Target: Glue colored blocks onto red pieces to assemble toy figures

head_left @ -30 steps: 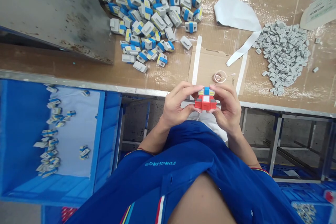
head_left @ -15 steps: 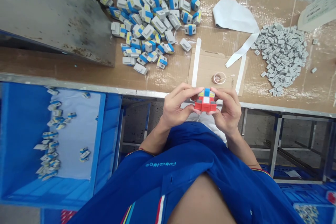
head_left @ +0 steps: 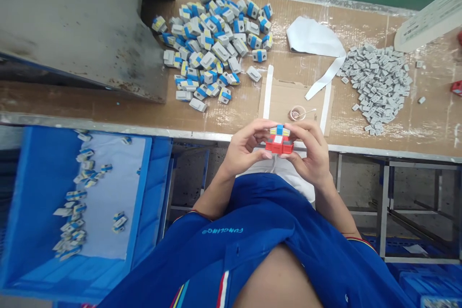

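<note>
Between my two hands, just off the table's front edge, is a small red plastic toy piece (head_left: 279, 145) with a white square on its face and a blue, yellow and grey part (head_left: 279, 130) on top. My left hand (head_left: 247, 149) pinches it from the left side, thumb low and fingers high. From the right, my right hand (head_left: 309, 150) grips it the same way. Just beyond lies a cardboard sheet (head_left: 281, 94) with white strips, bearing a small round cup (head_left: 296, 114) with a thin stick in it.
A heap of grey, blue and yellow parts (head_left: 216, 33) lies back left, beside a metal housing (head_left: 83, 24). To the right are a pile of small grey pieces (head_left: 378, 82), a white cloth-like sheet (head_left: 314, 36) and a white container (head_left: 429, 21). A blue crate (head_left: 144, 192) with parts stands lower left.
The camera view has shifted, so the table items sit lower in the picture. Both hands still hold the red toy piece, with the fingers slightly moved around it.
</note>
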`<act>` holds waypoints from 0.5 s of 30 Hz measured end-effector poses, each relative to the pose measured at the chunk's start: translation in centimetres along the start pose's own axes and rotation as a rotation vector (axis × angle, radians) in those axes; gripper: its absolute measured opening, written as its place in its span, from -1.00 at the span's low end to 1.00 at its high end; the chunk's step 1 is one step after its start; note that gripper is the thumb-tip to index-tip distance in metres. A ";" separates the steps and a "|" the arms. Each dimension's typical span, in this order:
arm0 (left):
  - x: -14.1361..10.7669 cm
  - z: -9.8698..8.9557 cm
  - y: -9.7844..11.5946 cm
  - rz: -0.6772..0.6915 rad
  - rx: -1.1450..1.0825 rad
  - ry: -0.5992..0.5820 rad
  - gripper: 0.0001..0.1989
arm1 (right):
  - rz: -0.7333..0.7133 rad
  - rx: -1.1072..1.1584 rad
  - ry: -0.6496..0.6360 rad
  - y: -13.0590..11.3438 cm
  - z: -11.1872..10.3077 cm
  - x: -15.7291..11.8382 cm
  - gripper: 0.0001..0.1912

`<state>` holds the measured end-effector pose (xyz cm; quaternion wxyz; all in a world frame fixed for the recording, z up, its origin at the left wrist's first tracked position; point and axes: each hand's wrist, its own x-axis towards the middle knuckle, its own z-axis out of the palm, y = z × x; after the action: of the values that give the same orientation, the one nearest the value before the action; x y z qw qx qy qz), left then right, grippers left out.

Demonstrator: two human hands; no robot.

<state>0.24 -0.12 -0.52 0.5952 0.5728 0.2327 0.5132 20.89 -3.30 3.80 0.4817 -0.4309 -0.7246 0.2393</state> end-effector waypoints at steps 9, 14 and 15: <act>2.1 -0.7 3.5 -0.069 0.271 -0.139 -0.18 | 0.044 0.094 -0.036 -0.5 0.1 -0.1 -0.38; 4.5 -1.4 7.2 -0.230 0.536 -0.280 -0.40 | 0.203 0.299 -0.071 -0.9 -0.4 0.0 -0.38; 5.5 -1.9 7.7 -0.259 0.597 -0.311 -0.43 | 0.224 0.315 -0.058 -0.5 -0.8 -0.1 -0.40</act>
<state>-2.05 4.09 7.85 0.4901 0.7585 0.3495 0.2497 21.41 -3.75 4.46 0.4925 -0.4210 -0.6393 0.4141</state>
